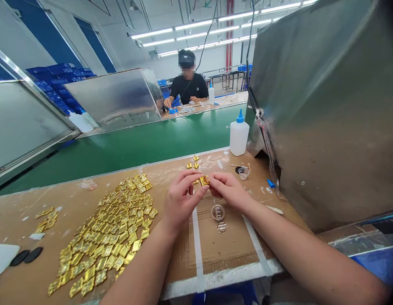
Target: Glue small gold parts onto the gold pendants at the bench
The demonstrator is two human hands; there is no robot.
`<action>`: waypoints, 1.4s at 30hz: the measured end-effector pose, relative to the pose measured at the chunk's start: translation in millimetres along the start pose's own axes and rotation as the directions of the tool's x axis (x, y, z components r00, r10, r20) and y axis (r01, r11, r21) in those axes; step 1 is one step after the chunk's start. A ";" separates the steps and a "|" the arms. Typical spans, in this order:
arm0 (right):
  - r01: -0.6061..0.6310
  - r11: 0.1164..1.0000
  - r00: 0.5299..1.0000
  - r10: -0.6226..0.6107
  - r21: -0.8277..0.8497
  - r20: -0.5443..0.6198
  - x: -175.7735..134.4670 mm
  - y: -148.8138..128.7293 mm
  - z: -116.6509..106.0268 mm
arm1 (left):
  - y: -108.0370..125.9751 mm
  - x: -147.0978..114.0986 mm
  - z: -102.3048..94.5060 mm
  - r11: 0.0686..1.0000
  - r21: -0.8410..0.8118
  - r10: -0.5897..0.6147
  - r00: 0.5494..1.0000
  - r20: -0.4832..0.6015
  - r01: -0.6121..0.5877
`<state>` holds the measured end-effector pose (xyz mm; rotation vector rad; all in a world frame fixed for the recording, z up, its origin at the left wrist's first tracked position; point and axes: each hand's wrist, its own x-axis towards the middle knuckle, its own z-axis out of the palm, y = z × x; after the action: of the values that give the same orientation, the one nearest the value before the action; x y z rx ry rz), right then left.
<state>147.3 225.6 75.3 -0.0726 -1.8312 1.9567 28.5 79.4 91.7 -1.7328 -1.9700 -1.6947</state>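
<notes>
A small shiny gold piece (204,181) is held up between both hands over the cardboard work mat (215,250). My left hand (183,197) pinches it from the left with thumb and fingers. From the right, my right hand (226,188) has its fingertips closed at the same piece; whether they hold anything else is hidden. Just below the hands stands a small clear cup (218,212), with a clear round disc or lid (221,228) in front of it. Several more gold pieces (195,165) lie beyond my fingers.
Many gold pieces (110,228) spread over the table's left. A white bottle with blue cap (239,135) stands back right, near a small clear cup (243,173) and a metal panel (326,118). Behind runs a green conveyor belt (171,140); a person (188,87) sits across it.
</notes>
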 end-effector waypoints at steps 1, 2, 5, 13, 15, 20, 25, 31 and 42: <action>-0.008 1.000 1.000 0.008 0.017 0.018 -0.5 -0.1 0.0 | 1.3 -0.7 -1.4 0.998 0.046 0.036 0.999 0.002 -0.036; -0.011 1.000 1.000 0.010 0.027 0.029 -1.2 -0.7 0.0 | 2.3 -1.4 -2.2 0.995 0.079 0.069 0.998 -0.002 -0.068; -0.012 0.999 0.998 0.009 0.051 0.058 -3.0 -3.8 0.1 | 4.2 -2.9 -1.8 0.984 0.128 0.128 0.991 -0.025 -0.124; 0.052 0.998 0.999 -0.052 -0.026 -0.005 -5.1 -0.8 -3.4 | 8.4 -3.7 2.3 0.947 0.129 0.299 0.954 -0.025 -0.293; 0.073 0.995 0.995 -0.077 -0.061 -0.063 -5.4 0.7 -4.6 | 9.2 -4.9 3.7 0.943 0.136 0.310 0.950 -0.024 -0.305; 0.088 0.985 0.987 -0.106 -0.145 -0.120 -6.4 0.6 -5.0 | 11.5 -7.1 7.9 0.966 0.075 0.253 0.966 -0.052 -0.249; 0.088 0.981 0.986 -0.111 -0.173 -0.123 -7.7 -0.1 -5.3 | 12.7 -5.7 9.1 0.985 0.020 0.174 0.981 -0.088 -0.173; 0.001 0.999 0.986 0.007 0.046 -0.167 -5.0 0.2 -2.8 | 7.4 -4.4 5.5 0.967 0.131 0.231 0.969 -0.089 -0.218; -0.124 0.964 0.986 0.148 0.235 -0.083 -4.2 -7.5 3.0 | 5.2 -2.8 7.8 0.989 -0.050 0.130 0.986 -0.107 -0.136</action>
<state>152.2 221.3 81.7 -0.2250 -1.5622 2.2044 37.9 81.8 90.2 -1.7136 -1.7384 -1.7737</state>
